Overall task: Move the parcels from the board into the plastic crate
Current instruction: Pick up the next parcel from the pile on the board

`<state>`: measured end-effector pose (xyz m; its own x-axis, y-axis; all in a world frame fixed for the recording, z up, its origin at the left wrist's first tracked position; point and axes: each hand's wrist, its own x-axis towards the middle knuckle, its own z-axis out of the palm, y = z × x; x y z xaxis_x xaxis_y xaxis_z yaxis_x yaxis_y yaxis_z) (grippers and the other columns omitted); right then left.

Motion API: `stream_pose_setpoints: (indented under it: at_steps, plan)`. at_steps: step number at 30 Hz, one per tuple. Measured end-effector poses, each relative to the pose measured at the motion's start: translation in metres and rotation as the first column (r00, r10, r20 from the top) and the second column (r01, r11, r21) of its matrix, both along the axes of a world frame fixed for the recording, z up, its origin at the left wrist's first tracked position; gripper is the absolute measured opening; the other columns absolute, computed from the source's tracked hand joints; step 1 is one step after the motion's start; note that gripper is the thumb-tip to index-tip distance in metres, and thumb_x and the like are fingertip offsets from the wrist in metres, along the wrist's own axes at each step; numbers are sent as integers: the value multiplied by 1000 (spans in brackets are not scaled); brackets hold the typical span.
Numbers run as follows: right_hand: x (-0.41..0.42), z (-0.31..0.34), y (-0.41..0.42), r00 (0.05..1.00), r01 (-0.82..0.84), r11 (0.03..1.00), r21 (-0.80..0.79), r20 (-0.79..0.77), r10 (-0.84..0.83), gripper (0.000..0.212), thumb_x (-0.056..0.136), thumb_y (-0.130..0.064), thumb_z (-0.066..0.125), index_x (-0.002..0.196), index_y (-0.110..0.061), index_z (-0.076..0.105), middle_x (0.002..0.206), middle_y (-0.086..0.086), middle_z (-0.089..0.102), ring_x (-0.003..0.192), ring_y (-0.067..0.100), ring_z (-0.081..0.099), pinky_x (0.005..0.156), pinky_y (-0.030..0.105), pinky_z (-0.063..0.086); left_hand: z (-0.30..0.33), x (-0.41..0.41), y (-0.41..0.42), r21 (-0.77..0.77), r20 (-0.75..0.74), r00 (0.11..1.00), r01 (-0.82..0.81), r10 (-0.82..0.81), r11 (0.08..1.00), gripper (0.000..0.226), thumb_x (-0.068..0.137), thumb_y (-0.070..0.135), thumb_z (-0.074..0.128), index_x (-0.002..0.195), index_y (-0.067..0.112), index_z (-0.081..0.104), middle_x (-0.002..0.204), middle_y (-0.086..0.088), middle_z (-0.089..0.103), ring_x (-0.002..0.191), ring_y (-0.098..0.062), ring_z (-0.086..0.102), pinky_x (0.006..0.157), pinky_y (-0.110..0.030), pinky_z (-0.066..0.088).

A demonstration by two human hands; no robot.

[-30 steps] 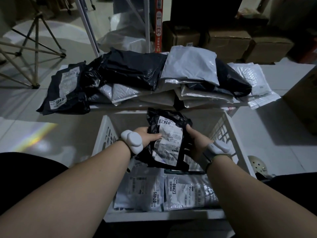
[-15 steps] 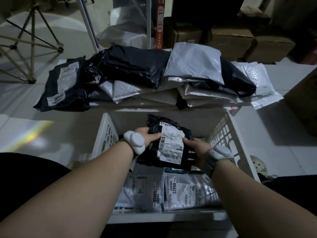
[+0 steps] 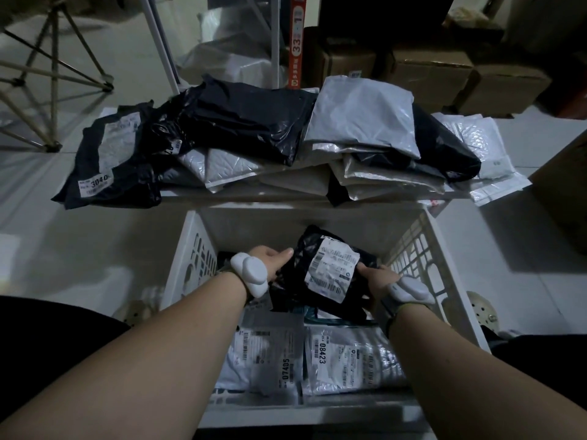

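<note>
A black parcel (image 3: pixel 301 274) with a white label lies tilted low inside the white plastic crate (image 3: pixel 187 249), at its far end. My left hand (image 3: pixel 273 260) grips its left edge. Holding its right lower edge is my right hand (image 3: pixel 379 279). Two grey parcels, one marked 07405 (image 3: pixel 270 357) and one marked 08423 (image 3: pixel 346 360), lie flat on the crate floor nearer to me. Behind the crate, the board (image 3: pixel 241 193) carries a pile of black parcels (image 3: pixel 244 122) and grey parcels (image 3: pixel 362 119).
Cardboard boxes (image 3: pixel 428 68) stand at the back right. A wooden tripod (image 3: pixel 50 74) is at the far left, metal poles (image 3: pixel 158 42) behind the pile. A brown box edge (image 3: pixel 565 185) sits at the right. A shoe (image 3: pixel 481 309) lies right of the crate.
Both hands have lowered the black parcel from upright above the crate down into its far end, tipping it flatter with the label facing up.
</note>
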<state>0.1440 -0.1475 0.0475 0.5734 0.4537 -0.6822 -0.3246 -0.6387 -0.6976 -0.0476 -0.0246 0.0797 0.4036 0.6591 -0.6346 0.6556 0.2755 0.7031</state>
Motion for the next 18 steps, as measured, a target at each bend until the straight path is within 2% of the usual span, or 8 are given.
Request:
stream_pose_setpoints:
  at_steps: [2, 3, 6, 8, 10, 12, 16, 18]
  plan:
    - [-5, 3, -1, 1000, 15, 1000, -8, -17, -15, 17, 92, -25, 60, 95, -17, 46, 89, 7, 50, 87, 25, 51, 102, 45, 45, -6, 1, -3, 3, -92, 996, -4, 4, 1000, 68, 88, 58, 50, 119, -2, 58, 120, -22, 61, 108, -35, 60, 88, -35, 48]
    - [-6, 2, -1, 999, 31, 1000, -7, -38, -31, 15, 92, -24, 60, 90, -17, 47, 88, 7, 50, 84, 25, 52, 102, 44, 45, -7, 2, -6, -17, -110, 992, -61, 59, 998, 79, 84, 64, 50, 127, -2, 52, 128, -20, 57, 116, -35, 56, 97, -39, 47]
    - [-7, -18, 0, 990, 49, 999, 3, -130, -48, 18, 87, -23, 65, 79, -21, 49, 87, 5, 54, 90, 27, 55, 98, 49, 48, -14, 4, -19, -304, -4, 965, -253, 264, 919, 102, 63, 80, 55, 137, 12, 43, 140, -13, 49, 126, -31, 51, 100, -44, 47]
    - [-16, -23, 3, 957, 128, 991, 31, -265, -115, 16, 84, -19, 68, 86, -16, 53, 91, 13, 59, 89, 32, 60, 79, 49, 55, -11, 8, -27, -486, 122, 936, -234, 331, 842, 93, 66, 74, 60, 139, 19, 43, 143, -8, 47, 131, -27, 46, 104, -42, 43]
    - [-31, -13, 4, 912, 220, 971, 94, -372, -170, 7, 90, -5, 59, 95, -5, 54, 83, 18, 60, 76, 32, 61, 63, 41, 54, -16, 10, -28, -516, 221, 900, -219, 376, 828, 82, 67, 60, 70, 134, 17, 51, 132, -7, 59, 123, -26, 54, 106, -45, 42]
    - [-42, -6, 5, 897, 242, 962, 127, -406, -172, 7, 91, 5, 53, 88, -1, 51, 74, 16, 58, 68, 29, 58, 58, 39, 51, -18, 12, -27, -484, 240, 858, -300, 454, 822, 75, 64, 43, 81, 127, 11, 56, 113, -11, 69, 103, -27, 67, 94, -48, 51]
    - [-49, 6, 1, 883, 207, 957, 203, -459, -94, 11, 91, -3, 55, 81, 0, 59, 70, 12, 64, 71, 29, 61, 72, 41, 54, -11, 8, -23, -503, 260, 846, -292, 465, 813, 11, 88, 17, 64, 93, 7, 68, 73, -8, 74, 67, -22, 71, 69, -40, 57]
    - [-46, 5, -2, 858, 163, 953, 255, -514, -9, 24, 90, -27, 61, 99, -6, 67, 91, 9, 73, 93, 29, 66, 86, 44, 53, -8, 5, -21, -512, 254, 838, -308, 483, 802, 9, 91, 11, 59, 89, 7, 67, 65, -9, 73, 62, -23, 69, 68, -39, 53]
